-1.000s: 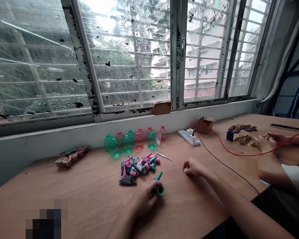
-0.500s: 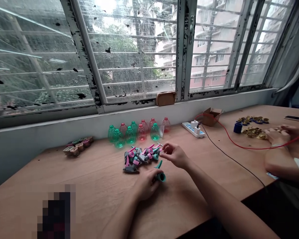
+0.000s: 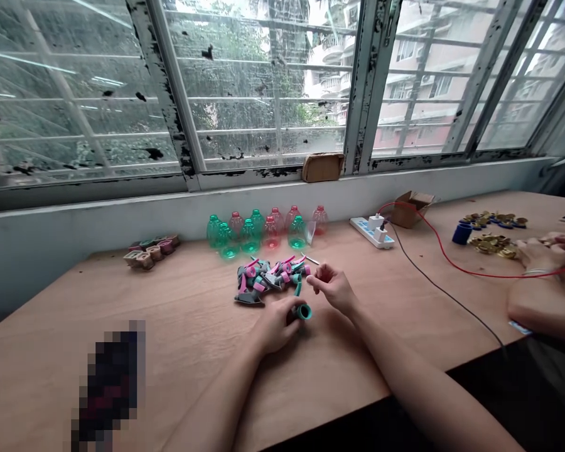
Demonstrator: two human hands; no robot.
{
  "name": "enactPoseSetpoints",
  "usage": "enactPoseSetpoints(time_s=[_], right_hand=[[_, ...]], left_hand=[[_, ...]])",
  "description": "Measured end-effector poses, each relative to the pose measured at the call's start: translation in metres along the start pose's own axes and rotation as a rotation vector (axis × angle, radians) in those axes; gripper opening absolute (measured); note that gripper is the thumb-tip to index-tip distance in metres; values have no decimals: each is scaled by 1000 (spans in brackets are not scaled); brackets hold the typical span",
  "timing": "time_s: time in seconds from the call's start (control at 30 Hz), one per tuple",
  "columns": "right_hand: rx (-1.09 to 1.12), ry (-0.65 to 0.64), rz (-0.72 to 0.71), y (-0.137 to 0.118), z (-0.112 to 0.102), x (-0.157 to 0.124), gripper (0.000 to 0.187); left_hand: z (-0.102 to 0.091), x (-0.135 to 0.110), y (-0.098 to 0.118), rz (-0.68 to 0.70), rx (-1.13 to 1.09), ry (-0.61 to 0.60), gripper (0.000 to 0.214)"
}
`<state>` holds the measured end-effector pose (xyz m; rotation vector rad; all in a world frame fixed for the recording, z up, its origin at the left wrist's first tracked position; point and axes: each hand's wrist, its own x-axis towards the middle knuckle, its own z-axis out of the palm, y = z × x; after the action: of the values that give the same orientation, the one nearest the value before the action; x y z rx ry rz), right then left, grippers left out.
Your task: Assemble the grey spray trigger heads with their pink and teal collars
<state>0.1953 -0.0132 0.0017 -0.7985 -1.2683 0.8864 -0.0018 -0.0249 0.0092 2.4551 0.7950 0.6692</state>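
My left hand (image 3: 279,323) is closed around a teal spray trigger head (image 3: 304,312), its round collar facing me and its lever pointing up. Just to the right, my right hand (image 3: 333,287) has thumb and fingers pinched together; whatever may be between them is too small to make out. Beyond my left hand lies a pile of spray trigger heads (image 3: 268,279) in grey, pink and teal. A thin pale tube (image 3: 311,259) sticks out at the pile's right side, near my right fingertips.
Green bottles (image 3: 250,237) and red bottles (image 3: 272,233) stand along the wall. Small parts (image 3: 153,251) lie at left. A power strip (image 3: 371,233) has cables trailing across the table. At right, another person's hands (image 3: 543,254) work by gold-coloured pieces (image 3: 492,245). A pixelated dark object (image 3: 108,383) is lower left.
The view has tilted downward. My right hand has come slightly nearer to me relative to the pile, its fingers pinched tighter. My left hand still holds the teal trigger head.
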Motion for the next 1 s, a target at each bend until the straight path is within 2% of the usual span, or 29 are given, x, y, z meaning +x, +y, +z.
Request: enactPoseSetpoints(time_s=[0.23,0.4,0.67,1.0], right_hand=[[16,-198,89,-10,1,-7,34],[-27,-320,68,-12,0,-12,29],[-79,-366,119,-4,0,-16,28],[-106,-359,98,2,-1,-14,27]], left_hand=[[0,2,5,-8,-49,18,36],[3,1,5,-34,-134,61,40],[4,2,4,-31,-159,61,41],[3,2,5,-30,-159,61,42]])
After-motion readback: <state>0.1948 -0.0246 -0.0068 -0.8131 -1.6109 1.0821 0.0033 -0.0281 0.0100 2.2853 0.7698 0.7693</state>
